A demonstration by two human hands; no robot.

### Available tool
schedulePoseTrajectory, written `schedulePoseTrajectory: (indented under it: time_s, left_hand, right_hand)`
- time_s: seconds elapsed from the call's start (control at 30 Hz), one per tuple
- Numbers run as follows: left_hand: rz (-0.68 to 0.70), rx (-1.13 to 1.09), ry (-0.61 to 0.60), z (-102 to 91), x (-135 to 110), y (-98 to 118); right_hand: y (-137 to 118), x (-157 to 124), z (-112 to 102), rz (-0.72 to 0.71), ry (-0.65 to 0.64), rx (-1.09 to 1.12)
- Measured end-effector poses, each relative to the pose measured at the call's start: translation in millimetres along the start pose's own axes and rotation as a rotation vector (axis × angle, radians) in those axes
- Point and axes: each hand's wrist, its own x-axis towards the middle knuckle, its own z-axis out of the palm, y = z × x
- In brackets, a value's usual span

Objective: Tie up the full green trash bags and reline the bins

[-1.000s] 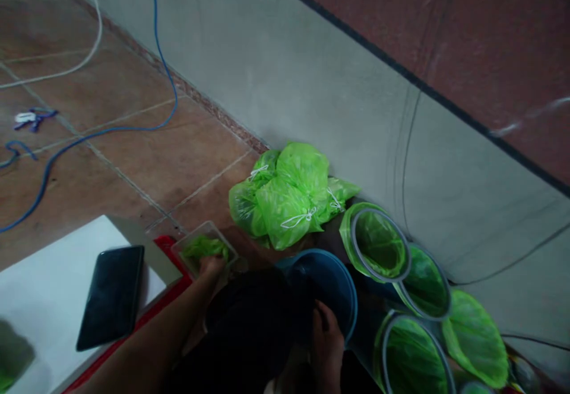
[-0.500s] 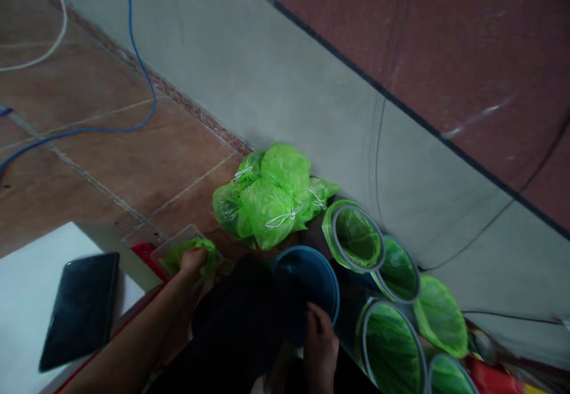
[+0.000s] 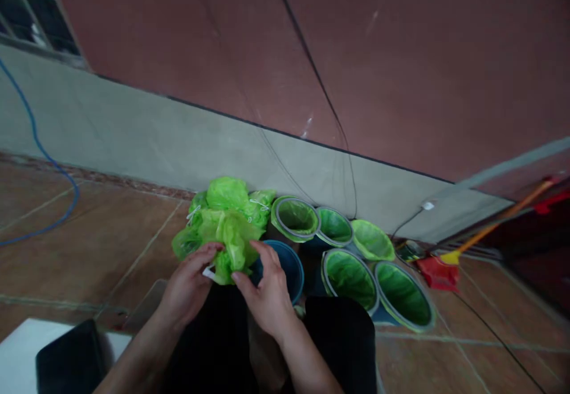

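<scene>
Low in the head view, just over the lap, 1 crumpled green bag (image 3: 239, 230) is up off the floor (image 3: 133, 221), between the person's 2 hands. Left hand (image 3: 189, 281) grasps its left side, fingertips on the plastic, a white strip (image 3: 208, 272) right under them. Right hand (image 3: 267, 287) grasps loosely opposite, thumb low on the bag, index higher. Thin, limp film, so probably held from 2 sides to control the folds; kept close to the body, likely for easy reach while seated.

Pose: forearms angle inward from the bottom edge, wrists apart, fingers half curled, right thumb and index spread wider. Exact finger contact behind the plastic: can't tell.

Behind the held bag, a pile of green bags (image 3: 227, 191) sits against the wall (image 3: 133, 138), presumably out of the way. Blue bucket (image 3: 294, 269) without visible liner stands near the right hand. Right of it, 5 lined buckets (image 3: 351, 281) cluster in 2 rows, liners mostly folded over rims, likely so they stay open. Bottom left: dark device (image 3: 66, 358) on white desk (image 3: 27, 343). Far right: red dustpan (image 3: 439, 272) on the floor.
</scene>
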Motion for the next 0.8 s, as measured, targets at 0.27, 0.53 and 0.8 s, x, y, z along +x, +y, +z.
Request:
schedulePoseTrajectory:
  time_s: [0.27,0.53,0.8]
  left_hand:
    - [0.133,0.319,-0.133,7.5,-25.3,-20.6]
    - [0.225,0.306,0.07,-4.2,-27.4,-15.1]
    - [0.324,0.194,0.281,-17.1,-16.4,-19.5]
  right_hand:
    - [20.9,-28.1,-30.0,0.193,0.254,0.233]
    - [50.0,-38.0,-70.7,0.465,0.678,0.767]
    - [59.3,-53.8,-107.1,0.686,0.893,1.115]
